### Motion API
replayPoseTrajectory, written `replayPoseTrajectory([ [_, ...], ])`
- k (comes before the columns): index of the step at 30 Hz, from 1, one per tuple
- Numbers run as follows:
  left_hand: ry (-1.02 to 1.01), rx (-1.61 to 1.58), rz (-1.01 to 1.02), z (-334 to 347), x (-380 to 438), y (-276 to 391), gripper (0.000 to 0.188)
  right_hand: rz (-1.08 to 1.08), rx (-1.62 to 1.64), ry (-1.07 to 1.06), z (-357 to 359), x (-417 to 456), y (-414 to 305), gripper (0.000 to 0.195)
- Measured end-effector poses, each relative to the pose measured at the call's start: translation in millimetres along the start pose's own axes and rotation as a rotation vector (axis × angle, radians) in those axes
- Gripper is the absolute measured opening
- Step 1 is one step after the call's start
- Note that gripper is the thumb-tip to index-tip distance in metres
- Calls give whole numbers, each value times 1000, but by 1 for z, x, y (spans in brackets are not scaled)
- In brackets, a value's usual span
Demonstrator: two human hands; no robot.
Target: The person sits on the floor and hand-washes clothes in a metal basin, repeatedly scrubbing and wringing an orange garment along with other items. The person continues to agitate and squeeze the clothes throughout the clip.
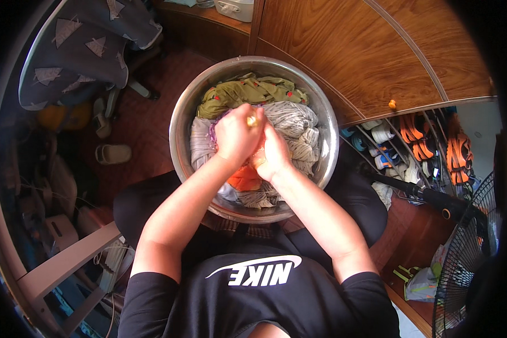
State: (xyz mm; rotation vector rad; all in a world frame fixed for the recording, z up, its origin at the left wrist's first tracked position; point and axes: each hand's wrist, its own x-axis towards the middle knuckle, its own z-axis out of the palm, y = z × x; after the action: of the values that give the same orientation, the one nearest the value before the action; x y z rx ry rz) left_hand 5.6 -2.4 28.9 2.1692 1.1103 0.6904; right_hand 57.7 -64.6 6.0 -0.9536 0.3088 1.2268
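Note:
A large round metal basin [329, 145] stands before me between my knees, with wet-looking cloths in it. Over its middle my left hand [238, 133] is closed on an orange-red cloth [246, 179], whose lower part hangs under the hands. My right hand [273, 152] presses against the left hand and the same cloth, and small suds show between them. Behind the hands lies an olive cloth with red spots [236, 93]. Striped pale cloths [293, 118] lie at the right, a light grey cloth [200, 143] at the left. A bit of purple cloth [213, 131] shows beside my left hand.
A wooden cabinet [342, 46] borders the basin at the upper right, above a rack of shoes [414, 139]. A black fan [460, 253] stands at the right. On the left are a cloth-covered chair [80, 50], a slipper [114, 154] and a pale frame [72, 262].

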Motion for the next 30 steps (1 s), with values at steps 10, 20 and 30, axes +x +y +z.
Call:
replayPoseTrajectory([
  [10, -23, 0, 203, -2, -16, -4, 28, 210, -97, -10, -5, -7, -11, 28],
  [20, -301, 635, 525, 6, -10, -51, 9, -749, -1949, 134, -35, 14, -18, 23],
  [30, -314, 117, 224, 20, -10, -61, 12, -865, -1520, 52, -39, 24, -8, 14],
])
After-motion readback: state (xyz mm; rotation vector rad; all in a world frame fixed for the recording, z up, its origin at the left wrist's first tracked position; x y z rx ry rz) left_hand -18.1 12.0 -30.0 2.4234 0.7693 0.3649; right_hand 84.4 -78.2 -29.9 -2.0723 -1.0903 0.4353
